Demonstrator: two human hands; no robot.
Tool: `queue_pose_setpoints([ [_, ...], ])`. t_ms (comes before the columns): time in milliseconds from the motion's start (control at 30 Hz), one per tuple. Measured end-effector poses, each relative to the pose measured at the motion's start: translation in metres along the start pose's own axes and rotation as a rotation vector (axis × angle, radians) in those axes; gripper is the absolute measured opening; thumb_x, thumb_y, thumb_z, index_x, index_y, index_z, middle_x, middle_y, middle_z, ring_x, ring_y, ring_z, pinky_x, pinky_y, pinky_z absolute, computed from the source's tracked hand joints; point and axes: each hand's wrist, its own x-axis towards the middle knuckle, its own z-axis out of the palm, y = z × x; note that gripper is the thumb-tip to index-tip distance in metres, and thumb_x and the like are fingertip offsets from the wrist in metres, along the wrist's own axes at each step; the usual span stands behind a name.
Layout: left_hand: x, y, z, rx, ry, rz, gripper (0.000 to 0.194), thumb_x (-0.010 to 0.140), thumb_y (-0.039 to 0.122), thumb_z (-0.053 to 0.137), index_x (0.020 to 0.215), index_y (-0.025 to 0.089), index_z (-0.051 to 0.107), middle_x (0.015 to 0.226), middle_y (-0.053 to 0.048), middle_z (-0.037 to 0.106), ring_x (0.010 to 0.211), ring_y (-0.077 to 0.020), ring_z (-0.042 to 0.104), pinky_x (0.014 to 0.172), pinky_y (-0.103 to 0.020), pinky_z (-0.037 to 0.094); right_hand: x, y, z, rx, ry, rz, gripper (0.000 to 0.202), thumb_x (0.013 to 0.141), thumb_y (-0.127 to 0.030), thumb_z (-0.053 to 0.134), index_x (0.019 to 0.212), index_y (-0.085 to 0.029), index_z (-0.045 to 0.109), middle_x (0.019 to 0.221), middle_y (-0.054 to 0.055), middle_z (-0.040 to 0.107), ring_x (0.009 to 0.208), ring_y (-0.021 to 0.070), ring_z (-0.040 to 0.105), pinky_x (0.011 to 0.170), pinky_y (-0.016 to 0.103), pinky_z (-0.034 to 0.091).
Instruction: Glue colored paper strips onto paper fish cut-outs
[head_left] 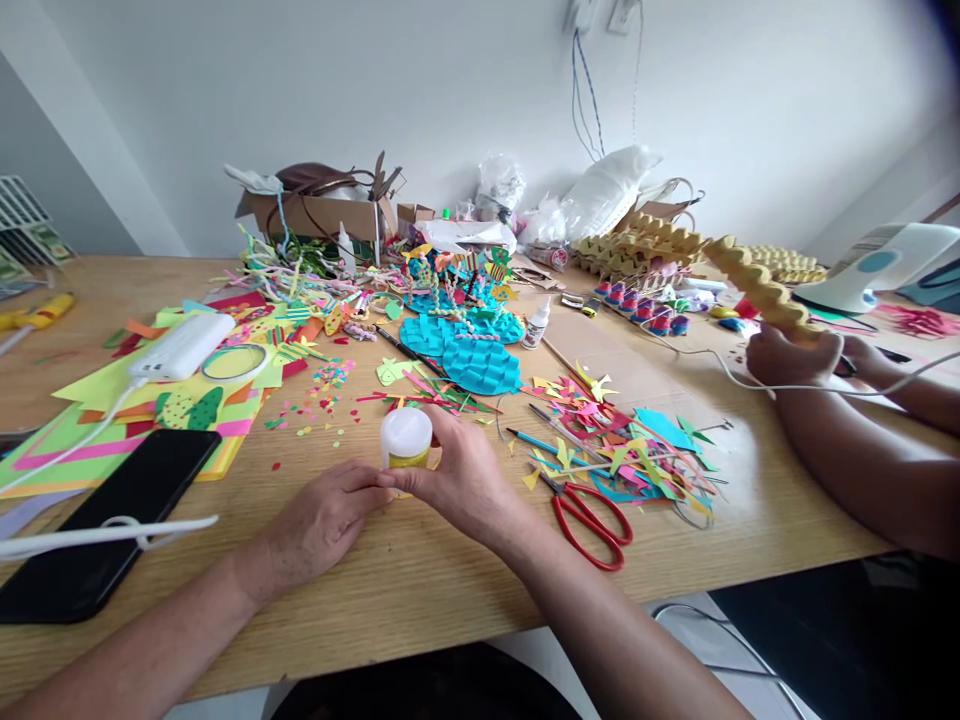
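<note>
Your right hand (466,478) is closed around the right side of the white-lidded jar (406,432), thumb across its near face, so the jar lies just left of that palm with its long axis upright. Your left hand (319,518) comes in from the near left, curled, its fingertips meeting the right thumb; whether they also grip the jar, you cannot tell.
</note>
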Motion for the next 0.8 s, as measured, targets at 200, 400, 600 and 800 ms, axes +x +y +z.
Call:
queue_pose_setpoints([
  [200, -0.001, -0.002, 0.002, 0.028, -0.014, -0.001, 0.030, 0.083, 0.004, 0.037, 0.096, 0.019, 0.061, 0.096, -0.005, 0.062, 0.094, -0.0169, 0.057, 0.081, -0.032, 0.051, 0.010, 0.003, 0.006, 0.001, 0.026, -0.017, 0.033, 0.067, -0.042, 0.067, 0.086, -0.016, 0.057, 0.078, 0.002, 0.061, 0.069, 0.0156, 0.053, 0.060, 0.024, 0.037],
  [400, 0.001, -0.001, 0.001, 0.021, -0.018, 0.009, 0.030, 0.083, 0.003, 0.039, 0.096, 0.017, 0.061, 0.093, -0.005, 0.063, 0.092, -0.0161, 0.058, 0.081, -0.031, 0.051, 0.012, 0.006, 0.004, 0.034, 0.046, 0.009, 0.036, 0.067, -0.043, 0.067, 0.089, -0.017, 0.058, 0.077, 0.001, 0.060, 0.069, 0.0153, 0.053, 0.060, 0.024, 0.038],
  [600, 0.001, 0.000, 0.000, 0.057, -0.035, 0.007, 0.033, 0.080, 0.000, 0.036, 0.092, 0.016, 0.062, 0.091, -0.007, 0.063, 0.087, -0.0163, 0.059, 0.075, -0.029, 0.052, 0.010, 0.009, -0.006, 0.008, 0.059, 0.078, 0.043, 0.060, -0.042, 0.073, 0.091, -0.017, 0.059, 0.077, 0.001, 0.060, 0.066, 0.0148, 0.051, 0.056, 0.023, 0.035],
  [800, 0.002, 0.000, -0.002, 0.082, -0.044, 0.005, 0.034, 0.079, 0.000, 0.036, 0.092, 0.016, 0.062, 0.090, -0.007, 0.064, 0.084, -0.0162, 0.059, 0.074, -0.028, 0.052, 0.003, 0.018, -0.015, 0.059, 0.098, 0.067, 0.045, 0.062, -0.038, 0.073, 0.098, -0.016, 0.059, 0.080, 0.001, 0.061, 0.072, 0.0158, 0.053, 0.062, 0.024, 0.037],
])
